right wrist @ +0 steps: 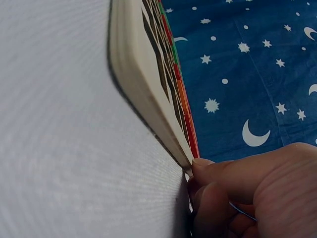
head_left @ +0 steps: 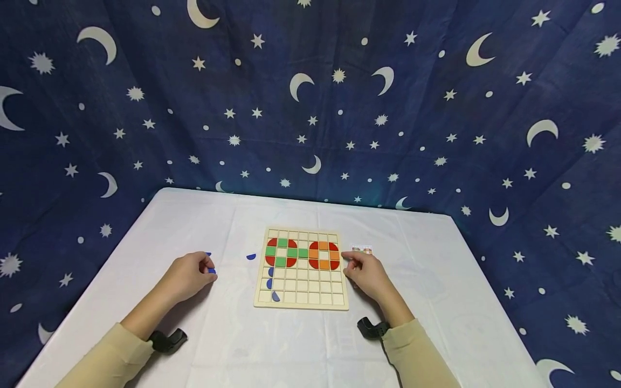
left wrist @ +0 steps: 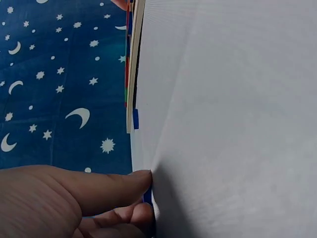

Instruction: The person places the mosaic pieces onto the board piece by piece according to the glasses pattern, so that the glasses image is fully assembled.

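In the head view, my left hand [head_left: 188, 276] is at the left of the table. It pinches a blue half-circle tile [head_left: 212, 271] between thumb and finger; the left wrist view also shows this tile [left wrist: 147, 196], partly hidden. More blue shows just past the fingertips. My right hand [head_left: 366, 274] is beside the right edge of a wooden grid board [head_left: 310, 308], its fingertips touching that edge. Red quarter-round tiles, green squares [head_left: 303, 253] and orange squares [head_left: 323, 245] form two ring shapes on the board. Several blue half-circles [head_left: 269, 283] lie along its lower left.
Between the left hand and the board lies a loose blue half-circle [head_left: 251, 256]. A small printed card [head_left: 361, 248] lies behind the right hand, partly covered. White cloth covers the table [head_left: 271, 345], and a dark star-and-moon curtain [head_left: 310, 134] hangs behind.
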Tool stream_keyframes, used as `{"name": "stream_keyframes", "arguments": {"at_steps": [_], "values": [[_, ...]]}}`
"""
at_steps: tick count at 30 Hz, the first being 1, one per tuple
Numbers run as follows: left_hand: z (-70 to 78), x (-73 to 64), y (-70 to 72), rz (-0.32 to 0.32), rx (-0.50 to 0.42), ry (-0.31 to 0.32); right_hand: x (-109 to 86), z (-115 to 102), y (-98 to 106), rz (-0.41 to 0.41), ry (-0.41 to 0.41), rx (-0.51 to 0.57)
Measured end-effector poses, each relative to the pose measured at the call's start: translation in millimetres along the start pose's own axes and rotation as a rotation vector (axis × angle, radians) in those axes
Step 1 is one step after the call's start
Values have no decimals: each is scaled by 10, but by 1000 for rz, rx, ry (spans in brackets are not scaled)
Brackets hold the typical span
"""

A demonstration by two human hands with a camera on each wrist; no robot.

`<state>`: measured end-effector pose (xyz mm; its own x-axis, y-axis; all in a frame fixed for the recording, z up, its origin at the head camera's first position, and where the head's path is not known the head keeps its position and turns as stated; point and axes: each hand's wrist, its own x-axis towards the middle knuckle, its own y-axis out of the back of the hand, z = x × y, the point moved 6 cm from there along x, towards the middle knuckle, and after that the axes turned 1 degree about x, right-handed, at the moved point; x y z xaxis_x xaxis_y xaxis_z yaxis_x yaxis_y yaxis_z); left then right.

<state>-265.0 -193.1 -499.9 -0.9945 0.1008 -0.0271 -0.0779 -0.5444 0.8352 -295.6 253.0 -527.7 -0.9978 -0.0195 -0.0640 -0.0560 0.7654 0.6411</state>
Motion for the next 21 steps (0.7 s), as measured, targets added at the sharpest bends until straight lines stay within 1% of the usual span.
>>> {"name": "stream_keyframes", "arguments": {"at_steps": [5,8,10,14,18,21], "values": [[78,5,-45,-26,-19,-17,3,13,-4,1,-7,1],[159,10,-101,-47,-45,-17,6,7,-8,1,-14,-1],[239,24,-153,-58,-63,-17,9,3,-13,2,-15,-4],[477,58,-281,-83,-101,-35,10,0,-19,4,-16,-8],[779,89,-434,-116,-134,-83,6,2,-17,7,-12,-3],[1005,116,-575,-130,-135,-131,4,1,-11,7,-5,2]]}}
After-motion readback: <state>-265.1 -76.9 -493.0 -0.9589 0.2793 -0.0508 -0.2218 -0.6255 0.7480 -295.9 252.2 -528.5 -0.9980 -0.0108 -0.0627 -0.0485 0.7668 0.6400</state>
